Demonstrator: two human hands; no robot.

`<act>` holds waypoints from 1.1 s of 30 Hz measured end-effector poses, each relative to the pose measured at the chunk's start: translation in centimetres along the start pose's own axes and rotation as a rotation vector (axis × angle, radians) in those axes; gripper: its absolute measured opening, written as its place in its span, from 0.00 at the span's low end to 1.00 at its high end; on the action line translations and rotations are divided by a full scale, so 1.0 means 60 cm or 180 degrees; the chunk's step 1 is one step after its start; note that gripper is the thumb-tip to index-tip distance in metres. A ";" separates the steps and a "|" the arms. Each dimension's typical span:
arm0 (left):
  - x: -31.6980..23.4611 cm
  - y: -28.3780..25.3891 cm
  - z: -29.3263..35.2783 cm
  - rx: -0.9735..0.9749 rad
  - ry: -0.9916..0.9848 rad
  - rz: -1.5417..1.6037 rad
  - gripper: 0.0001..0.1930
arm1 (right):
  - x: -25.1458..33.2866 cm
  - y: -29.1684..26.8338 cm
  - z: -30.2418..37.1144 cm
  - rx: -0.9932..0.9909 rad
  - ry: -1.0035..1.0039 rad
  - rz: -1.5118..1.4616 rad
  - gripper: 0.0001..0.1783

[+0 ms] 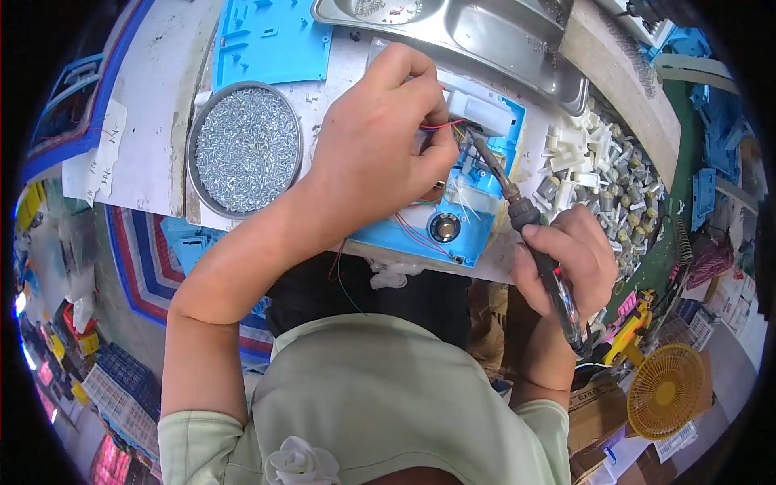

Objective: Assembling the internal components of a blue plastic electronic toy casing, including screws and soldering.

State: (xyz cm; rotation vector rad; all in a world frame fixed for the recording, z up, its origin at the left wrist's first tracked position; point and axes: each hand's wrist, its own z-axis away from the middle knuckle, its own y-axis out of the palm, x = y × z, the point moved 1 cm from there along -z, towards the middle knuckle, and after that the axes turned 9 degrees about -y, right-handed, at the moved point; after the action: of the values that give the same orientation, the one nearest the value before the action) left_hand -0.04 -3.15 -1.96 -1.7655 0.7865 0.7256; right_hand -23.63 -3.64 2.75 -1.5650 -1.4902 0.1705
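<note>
My right hand (575,255) grips a soldering iron (525,217) by its dark handle, fingers wrapped round it. The iron's metal tip points up and left, into a light-blue plastic housing (380,236) lying on the bench. Over the housing's upper left part, my left hand (386,133) is closed, with thumb and fingertips pinching a thin red wire (443,125). Close to the tip is a white cylindrical part (487,111). A small round speaker (444,227) sits in the housing's near side, with red wires beside it. The hand hides part of the inside.
Left of the housing stands a round tin (191,153) full of small silver screws. Behind lie a blue plastic panel (271,48) and a divided metal tray (505,50). White plastic parts and small motors (602,186) are heaped on the right. A yellow basket (666,393) sits lower right.
</note>
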 end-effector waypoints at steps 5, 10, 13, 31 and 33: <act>-0.002 -0.002 0.000 0.0017 -0.0009 -0.0009 0.07 | -0.001 -0.001 0.001 -0.0078 -0.0013 0.0013 0.21; -0.001 0.000 0.000 0.0014 -0.0011 -0.0014 0.07 | 0.000 -0.006 0.006 -0.0081 0.0030 -0.0021 0.19; 0.002 0.000 0.000 -0.0019 0.0061 -0.0056 0.07 | 0.001 -0.010 0.005 -0.0114 0.0019 -0.0032 0.17; -0.036 -0.012 -0.006 0.0564 0.1082 -0.0752 0.13 | -0.003 -0.058 0.068 -0.0769 0.0184 0.0095 0.16; -0.028 -0.009 -0.011 0.0591 0.1156 -0.0846 0.13 | 0.001 -0.060 0.069 -0.0750 0.0138 0.0081 0.17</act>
State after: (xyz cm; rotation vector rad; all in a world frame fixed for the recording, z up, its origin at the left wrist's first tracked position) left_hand -0.60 -3.36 -0.15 -1.8082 0.8080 0.1500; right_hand -28.89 -2.12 2.92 -1.7634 -1.4992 -0.0259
